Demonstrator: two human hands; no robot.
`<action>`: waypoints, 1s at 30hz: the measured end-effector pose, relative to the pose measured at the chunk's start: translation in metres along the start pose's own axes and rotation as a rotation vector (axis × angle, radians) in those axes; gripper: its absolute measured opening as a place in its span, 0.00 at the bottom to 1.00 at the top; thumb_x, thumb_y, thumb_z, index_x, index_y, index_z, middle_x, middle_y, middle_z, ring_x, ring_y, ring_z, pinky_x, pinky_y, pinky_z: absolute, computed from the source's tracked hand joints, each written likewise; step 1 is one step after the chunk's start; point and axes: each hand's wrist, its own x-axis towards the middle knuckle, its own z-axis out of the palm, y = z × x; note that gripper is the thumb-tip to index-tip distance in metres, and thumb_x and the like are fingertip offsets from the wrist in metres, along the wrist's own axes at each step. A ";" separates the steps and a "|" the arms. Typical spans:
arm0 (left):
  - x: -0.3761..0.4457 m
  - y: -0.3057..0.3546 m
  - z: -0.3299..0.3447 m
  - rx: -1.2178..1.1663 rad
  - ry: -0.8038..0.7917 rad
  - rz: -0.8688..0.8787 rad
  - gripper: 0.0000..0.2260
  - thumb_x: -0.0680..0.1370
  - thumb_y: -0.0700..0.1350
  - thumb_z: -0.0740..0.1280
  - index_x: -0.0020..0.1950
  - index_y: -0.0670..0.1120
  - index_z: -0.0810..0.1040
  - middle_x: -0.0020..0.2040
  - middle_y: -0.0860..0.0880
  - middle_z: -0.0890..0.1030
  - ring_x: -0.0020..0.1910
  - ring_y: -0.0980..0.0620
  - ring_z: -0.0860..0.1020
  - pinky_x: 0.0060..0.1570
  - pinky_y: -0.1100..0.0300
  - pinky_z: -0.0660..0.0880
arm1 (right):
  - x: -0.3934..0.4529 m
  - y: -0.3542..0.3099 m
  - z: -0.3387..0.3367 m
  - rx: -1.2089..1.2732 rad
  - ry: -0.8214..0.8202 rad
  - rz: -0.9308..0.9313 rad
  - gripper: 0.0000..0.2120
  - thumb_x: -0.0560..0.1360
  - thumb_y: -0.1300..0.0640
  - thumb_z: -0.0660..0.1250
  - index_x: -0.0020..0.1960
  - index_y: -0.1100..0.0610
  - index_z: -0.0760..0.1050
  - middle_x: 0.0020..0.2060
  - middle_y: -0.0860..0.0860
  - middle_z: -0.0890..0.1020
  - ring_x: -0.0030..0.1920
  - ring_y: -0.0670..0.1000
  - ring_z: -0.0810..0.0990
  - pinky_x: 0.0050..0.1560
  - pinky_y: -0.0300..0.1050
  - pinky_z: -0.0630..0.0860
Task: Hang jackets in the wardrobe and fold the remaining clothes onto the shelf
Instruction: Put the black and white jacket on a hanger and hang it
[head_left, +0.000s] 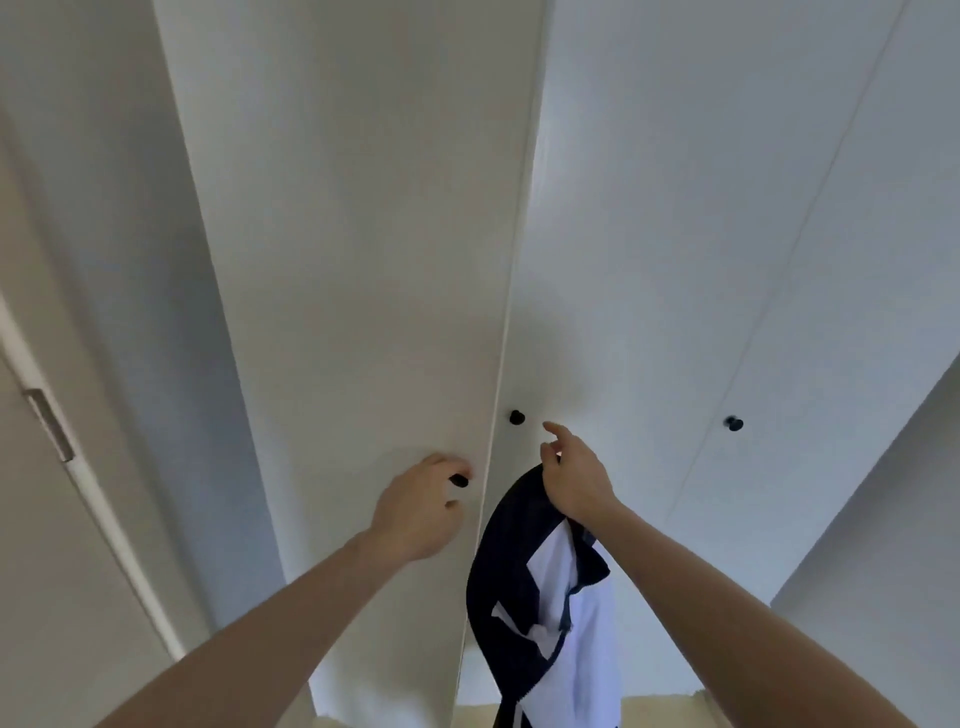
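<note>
A tall white wardrobe fills the view, its left door (363, 312) swung slightly outward and its middle door (649, 260) flush. My left hand (415, 506) grips the small black knob (460, 480) of the left door. My right hand (574, 480) holds a navy and white jacket (540, 613) by its collar, with the forefinger stretched toward the black knob (516, 417) of the middle door without touching it. The jacket hangs down in front of the gap between the two doors.
A third wardrobe door carries another black knob (734, 423) at the right. A white room door with a metal latch plate (51, 423) stands at the left. Beige flooring (660, 706) shows at the bottom.
</note>
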 end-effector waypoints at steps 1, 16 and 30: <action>-0.017 -0.002 -0.003 -0.023 0.021 -0.003 0.18 0.76 0.42 0.66 0.63 0.59 0.78 0.60 0.64 0.76 0.36 0.61 0.75 0.49 0.63 0.72 | 0.005 -0.001 0.006 -0.028 0.005 -0.014 0.22 0.86 0.52 0.53 0.79 0.49 0.63 0.64 0.52 0.77 0.59 0.53 0.78 0.60 0.47 0.72; -0.190 -0.064 -0.058 -0.330 0.384 -0.432 0.14 0.73 0.35 0.63 0.43 0.54 0.81 0.34 0.48 0.78 0.24 0.56 0.70 0.26 0.62 0.71 | 0.062 -0.001 0.054 -0.292 -0.006 -0.103 0.21 0.82 0.58 0.58 0.75 0.51 0.66 0.67 0.59 0.75 0.58 0.65 0.79 0.56 0.55 0.74; -0.264 -0.094 -0.133 0.123 0.426 -0.710 0.14 0.75 0.36 0.61 0.48 0.57 0.75 0.38 0.54 0.81 0.38 0.48 0.79 0.38 0.55 0.75 | 0.040 0.005 0.044 -0.171 0.007 -0.110 0.16 0.77 0.60 0.65 0.64 0.53 0.78 0.61 0.58 0.81 0.58 0.64 0.80 0.57 0.53 0.74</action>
